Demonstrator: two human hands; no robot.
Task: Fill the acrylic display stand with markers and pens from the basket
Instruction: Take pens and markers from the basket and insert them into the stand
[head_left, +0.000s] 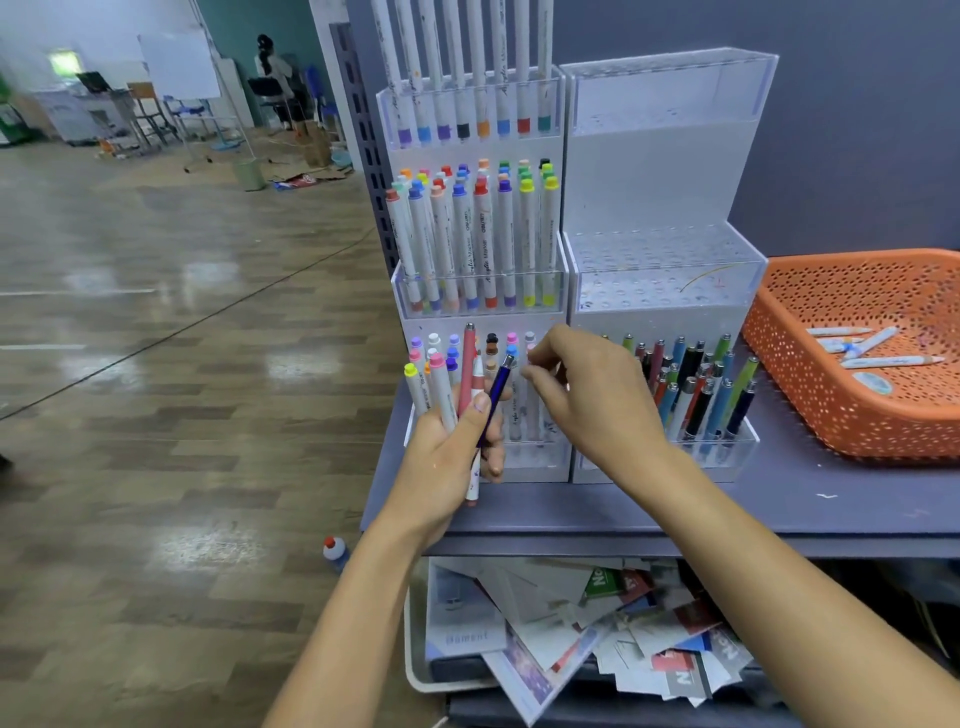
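Two tiered acrylic display stands sit side by side on a grey shelf. The left stand (558, 260) holds white markers with coloured caps on all three tiers. The right stand (670, 171) has two bare upper tiers and coloured pens (696, 384) in its bottom tier. My left hand (447, 457) is shut on a bundle of pens and markers (470, 379), among them a pink pen and a dark blue pen. My right hand (587, 395) hovers in front of the left stand's bottom tier, its fingertips pinched near the blue pen's top. An orange perforated basket (795, 384) at the right holds several white markers (872, 348).
The grey shelf (779, 504) ends just in front of the stands. Below it a white bin (415, 665) is stuffed with leaflets. A small bottle (335, 552) lies on the wood-pattern floor at the left. A person sits far back in the room.
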